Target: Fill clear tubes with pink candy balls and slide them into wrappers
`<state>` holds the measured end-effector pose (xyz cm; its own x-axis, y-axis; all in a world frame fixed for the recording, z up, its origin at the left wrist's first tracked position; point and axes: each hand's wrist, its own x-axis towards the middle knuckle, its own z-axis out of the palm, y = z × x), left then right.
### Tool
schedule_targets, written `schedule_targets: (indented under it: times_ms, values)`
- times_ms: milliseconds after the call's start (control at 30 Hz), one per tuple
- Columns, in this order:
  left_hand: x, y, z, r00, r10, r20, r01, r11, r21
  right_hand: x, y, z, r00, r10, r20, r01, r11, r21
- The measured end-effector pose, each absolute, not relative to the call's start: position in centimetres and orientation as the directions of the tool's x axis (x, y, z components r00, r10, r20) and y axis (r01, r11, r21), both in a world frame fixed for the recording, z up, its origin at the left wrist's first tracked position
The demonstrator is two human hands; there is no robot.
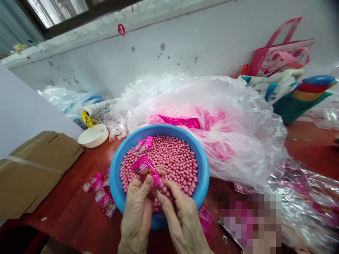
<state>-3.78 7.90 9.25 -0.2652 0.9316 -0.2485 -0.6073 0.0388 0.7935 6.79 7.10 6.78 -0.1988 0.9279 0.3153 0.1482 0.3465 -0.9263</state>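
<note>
Left hand (137,208): we pinch pink packet (143,165) | right hand (180,211): we grasp pink balls (164,189) | below our fingers: blue basin (203,165)

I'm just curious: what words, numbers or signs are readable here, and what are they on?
"3": white on the round red sticker on the wall.
Marks on the white roll: too blurred to read.
Print on the pink packet held over the blue basin: too small and blurred.
Print on the small packets on the table: also unreadable.
</note>
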Motion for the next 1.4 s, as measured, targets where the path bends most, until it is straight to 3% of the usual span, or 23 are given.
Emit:
schedule_targets:
  times_ms: [200, 433, 567, 900, 1133, 1267, 1400]
  values:
    - [-2.8, 7.4, 9.1, -0.129, 0.930, -0.343, -0.734, 0.143, 0.664, 7.0, 7.0, 5.8, -0.243, 0.918, 0.313, 0.121, 0.348, -0.930]
    - [-2.0, 6.7, 9.2, -0.024, 0.968, -0.248, -0.695, 0.163, 0.701, 7.4, 5.6, 5.8, -0.136, 0.934, 0.330, 0.182, 0.351, -0.918]
    - [-1.9, 6.0, 8.7, -0.052, 0.978, -0.204, -0.677, 0.115, 0.727, 7.7, 5.2, 6.1, -0.178, 0.934, 0.311, 0.234, 0.347, -0.908]
    - [-2.0, 6.1, 8.2, -0.105, 0.950, -0.293, -0.773, 0.108, 0.626, 7.1, 5.8, 6.1, -0.303, 0.820, 0.486, 0.340, 0.570, -0.748]
    - [-1.6, 6.0, 8.7, -0.095, 0.978, -0.187, -0.703, 0.067, 0.708, 7.0, 5.0, 7.2, -0.253, 0.922, 0.293, 0.398, 0.375, -0.837]
    - [-1.6, 5.4, 8.7, -0.044, 0.985, -0.164, -0.684, 0.090, 0.723, 6.8, 4.6, 7.2, -0.192, 0.931, 0.310, 0.368, 0.361, -0.857]
    - [-1.6, 5.0, 8.8, -0.116, 0.981, -0.155, -0.643, 0.045, 0.765, 6.5, 4.6, 6.4, -0.175, 0.932, 0.319, 0.297, 0.359, -0.885]
